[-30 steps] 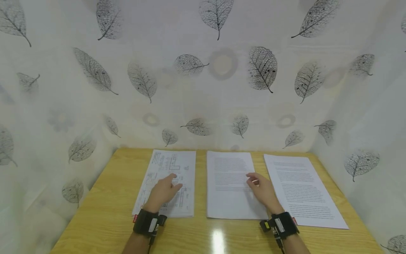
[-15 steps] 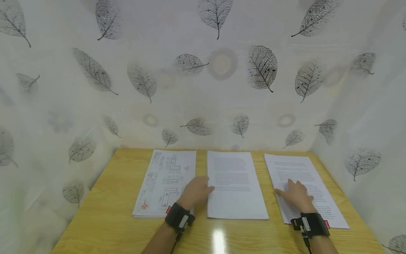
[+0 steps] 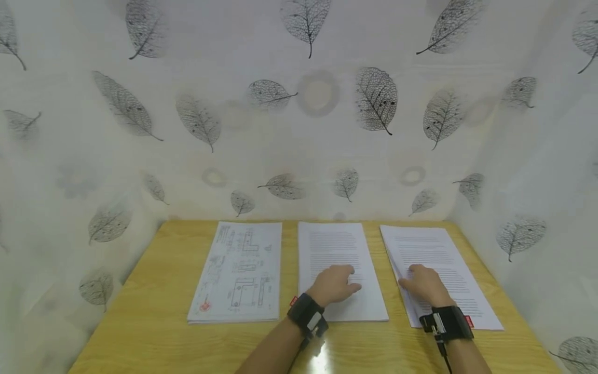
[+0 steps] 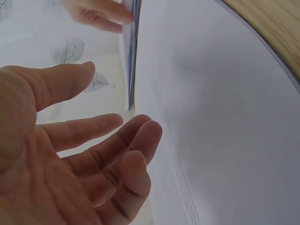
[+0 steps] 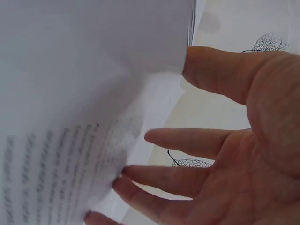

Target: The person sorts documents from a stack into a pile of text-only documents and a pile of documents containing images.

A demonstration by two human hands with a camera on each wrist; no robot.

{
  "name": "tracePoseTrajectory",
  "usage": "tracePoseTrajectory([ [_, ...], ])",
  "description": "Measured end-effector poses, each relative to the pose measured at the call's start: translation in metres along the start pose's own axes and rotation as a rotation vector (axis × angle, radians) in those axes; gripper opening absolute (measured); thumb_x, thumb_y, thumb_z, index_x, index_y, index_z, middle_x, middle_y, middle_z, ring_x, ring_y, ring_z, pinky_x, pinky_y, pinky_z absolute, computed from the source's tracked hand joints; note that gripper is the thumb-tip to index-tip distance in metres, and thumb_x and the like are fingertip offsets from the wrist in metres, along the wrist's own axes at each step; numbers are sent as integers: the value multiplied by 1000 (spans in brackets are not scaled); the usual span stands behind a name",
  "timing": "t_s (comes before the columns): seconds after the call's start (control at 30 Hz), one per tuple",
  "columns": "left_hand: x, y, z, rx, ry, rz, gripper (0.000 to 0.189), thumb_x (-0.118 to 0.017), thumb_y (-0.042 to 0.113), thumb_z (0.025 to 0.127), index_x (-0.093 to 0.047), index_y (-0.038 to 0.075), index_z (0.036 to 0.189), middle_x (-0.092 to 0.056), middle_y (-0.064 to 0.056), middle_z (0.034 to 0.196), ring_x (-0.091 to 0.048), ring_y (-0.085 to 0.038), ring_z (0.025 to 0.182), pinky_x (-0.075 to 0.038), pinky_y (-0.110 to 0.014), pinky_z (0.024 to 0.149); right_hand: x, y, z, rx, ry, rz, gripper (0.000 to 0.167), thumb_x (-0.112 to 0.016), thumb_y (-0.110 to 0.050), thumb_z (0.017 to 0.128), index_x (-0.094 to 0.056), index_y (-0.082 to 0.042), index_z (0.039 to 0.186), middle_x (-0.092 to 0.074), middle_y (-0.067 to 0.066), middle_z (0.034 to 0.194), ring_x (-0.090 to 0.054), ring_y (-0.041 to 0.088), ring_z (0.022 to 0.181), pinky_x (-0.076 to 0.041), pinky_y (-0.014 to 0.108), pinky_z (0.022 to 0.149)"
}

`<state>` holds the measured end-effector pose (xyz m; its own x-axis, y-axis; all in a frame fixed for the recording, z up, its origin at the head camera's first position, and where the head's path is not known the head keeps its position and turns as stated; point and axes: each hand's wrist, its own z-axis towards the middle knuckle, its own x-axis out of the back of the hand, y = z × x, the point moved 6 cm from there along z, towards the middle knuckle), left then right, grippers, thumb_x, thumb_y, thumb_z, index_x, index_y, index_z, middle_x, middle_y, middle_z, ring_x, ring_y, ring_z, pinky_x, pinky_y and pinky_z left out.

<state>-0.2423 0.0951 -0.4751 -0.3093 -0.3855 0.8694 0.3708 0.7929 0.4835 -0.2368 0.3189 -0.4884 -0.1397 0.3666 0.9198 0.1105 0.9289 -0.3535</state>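
Observation:
Three stacks of white paper lie side by side. My left hand [image 3: 334,284] hovers over or rests on the middle stack [image 3: 331,239] of printed text; in the left wrist view its fingers bend loosely, holding nothing, close to the sheets [image 4: 211,93]. My right hand [image 3: 425,284] is at the left edge of the right text stack [image 3: 430,241], whose upper sheets [image 5: 93,56] bow up there. The right wrist view shows the thumb touching the sheet edge and the other fingers extended along the printed side. The left stack [image 3: 219,285] carries line drawings and a red stamp.
The stacks lie on a yellow wood-grain table [image 3: 154,291]. Behind and on both sides hangs a white curtain [image 3: 327,145] with a leaf print. Each wrist wears a black strap [image 3: 306,314] with a small camera and a cable.
My left hand has moved right from the left stack to the middle one. The right hand went from the middle stack to the right stack, whose left edge is now raised.

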Motion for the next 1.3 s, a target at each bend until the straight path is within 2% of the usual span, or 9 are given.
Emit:
tracePoseTrajectory([
  [0.13,-9,10,9,-6,-29,-12,39,-61,42,87,-63,16,116,-70,2,99,-65,-10,83,-49,-23,66,0,1,2,-1,40,27,39,-56,-15,81,-60,14,106,-64,31,98,-58,26,72,-49,43,64],
  [0.23,-19,17,15,-18,-40,-55,38,-61,42,87,-63,17,116,-70,2,104,-65,-9,86,-49,-22,68,-1,2,3,-6,71,31,20,-51,-11,81,-61,7,81,-61,17,71,-52,19,59,-43,35,51],
  [0.33,-30,24,22,-40,-41,-145,39,-62,39,87,-62,15,117,-70,1,99,-64,-7,80,-48,-20,65,2,0,4,-3,103,56,18,-48,-9,82,-50,-2,66,-48,6,58,-43,17,51,-33,30,45],
  [0.4,-37,29,25,-44,-44,-222,40,-63,38,87,-61,13,118,-70,0,93,-62,-6,75,-47,-19,61,6,-1,5,-1,110,87,18,-47,-11,84,-53,-1,70,-50,7,61,-45,18,53,-33,30,46],
  [0.57,-53,39,32,9,-55,-390,47,-62,41,87,-56,13,125,-69,1,94,-62,-7,79,-48,-22,66,8,-4,9,-7,81,176,31,-52,-17,88,-63,9,102,-66,22,90,-59,24,73,-46,34,59],
  [0.83,-66,56,36,59,-69,-604,43,-60,45,87,-54,19,121,-61,3,71,-53,-10,55,-38,-25,48,6,-8,10,6,57,251,32,-55,-24,90,-65,4,104,-68,19,97,-62,24,81,-47,32,64],
  [1.0,-68,59,39,75,-45,-612,49,-61,52,85,-54,24,124,-56,6,63,-51,-10,49,-35,-26,45,1,-10,6,-2,-37,427,41,-48,-30,97,-62,4,114,-66,21,108,-63,28,96,-53,32,69],
  [1.17,-73,53,43,123,-4,-558,32,-65,21,83,-58,16,114,-59,5,71,-53,-7,55,-40,-24,48,-3,-8,1,-3,-110,582,37,-43,-20,99,-56,8,119,-59,26,119,-60,31,106,-56,34,74],
  [1.3,-75,47,45,148,32,-539,29,-63,6,75,-63,12,103,-61,6,75,-52,-7,60,-40,-22,52,-3,-3,-1,51,-89,479,33,-49,-20,97,-59,4,117,-61,22,119,-60,31,105,-52,38,81],
])
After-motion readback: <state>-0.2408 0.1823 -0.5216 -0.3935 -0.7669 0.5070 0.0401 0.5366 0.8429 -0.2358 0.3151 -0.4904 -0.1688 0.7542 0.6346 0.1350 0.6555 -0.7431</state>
